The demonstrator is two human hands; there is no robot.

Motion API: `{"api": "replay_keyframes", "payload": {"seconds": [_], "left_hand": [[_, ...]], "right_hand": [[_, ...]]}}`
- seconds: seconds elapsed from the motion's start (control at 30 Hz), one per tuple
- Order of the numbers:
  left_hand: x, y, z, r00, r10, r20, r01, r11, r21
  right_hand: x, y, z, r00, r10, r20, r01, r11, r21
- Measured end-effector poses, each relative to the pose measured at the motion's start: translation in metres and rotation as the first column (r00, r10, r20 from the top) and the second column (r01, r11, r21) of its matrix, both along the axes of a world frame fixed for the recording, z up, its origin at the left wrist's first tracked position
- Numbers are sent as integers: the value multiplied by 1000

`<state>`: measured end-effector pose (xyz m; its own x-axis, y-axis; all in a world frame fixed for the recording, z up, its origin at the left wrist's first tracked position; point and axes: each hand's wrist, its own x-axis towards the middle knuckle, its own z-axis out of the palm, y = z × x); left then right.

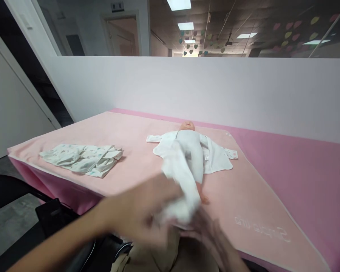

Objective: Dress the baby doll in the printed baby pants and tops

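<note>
A baby doll [187, 125] lies on its back with its feet toward me. Under it an open white baby top [218, 155] is spread out, both sleeves stretched sideways. White baby trousers [197, 166] cover its lower body, and one bare foot [204, 198] shows below a cuff. The other trouser leg is raised toward me. My left hand [150, 206], blurred, is closed on this leg's fabric from the left. My right hand [205, 230], also blurred, grips its near end from below. Whether the doll's other foot is inside that leg is hidden.
A folded white printed baby garment [82, 158] lies at the left on the pink mat [136, 166]. A darker pink cover [306, 177] shows at the right, with a white partition [201, 90] behind. A black chair or bag [56, 215] is at the lower left.
</note>
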<state>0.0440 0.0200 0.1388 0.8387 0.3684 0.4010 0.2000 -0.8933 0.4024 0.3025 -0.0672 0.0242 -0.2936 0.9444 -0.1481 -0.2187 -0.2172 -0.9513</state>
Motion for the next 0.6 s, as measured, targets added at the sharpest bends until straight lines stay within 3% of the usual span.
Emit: {"api": "replay_keyframes", "payload": {"seconds": [0.03,0.07,0.13,0.17,0.23,0.3,0.37,0.43,0.53,0.6], "left_hand": [[9,-27,-11,981,-182,-62,181,983,-20],[14,-46,-22,962,-260,-89,257,966,-38],[16,-61,-39,938,-345,-43,336,931,-142],[13,-59,-45,958,-286,12,282,936,-210],[3,-40,-55,992,21,127,23,941,-339],[-7,-12,-66,876,443,192,-341,850,-402],[-9,19,-76,719,671,181,-556,711,-430],[-2,47,-84,694,706,140,-567,656,-497],[18,82,-85,733,673,99,-530,656,-538],[31,95,-81,743,665,74,-529,652,-543]], "right_hand": [[3,3,9,997,-72,12,72,997,-32],[5,5,16,992,-123,24,124,991,-53],[3,6,25,984,-164,69,168,983,-67],[0,5,26,981,-158,112,165,985,-56],[-9,2,23,953,-170,253,172,985,12],[-16,-2,17,879,-215,426,180,976,120],[-21,-7,12,789,-251,561,177,967,184],[-22,-13,9,709,-244,662,146,969,201],[-21,-22,4,576,-287,766,75,951,300],[-20,-27,0,467,-384,796,43,910,413]]}}
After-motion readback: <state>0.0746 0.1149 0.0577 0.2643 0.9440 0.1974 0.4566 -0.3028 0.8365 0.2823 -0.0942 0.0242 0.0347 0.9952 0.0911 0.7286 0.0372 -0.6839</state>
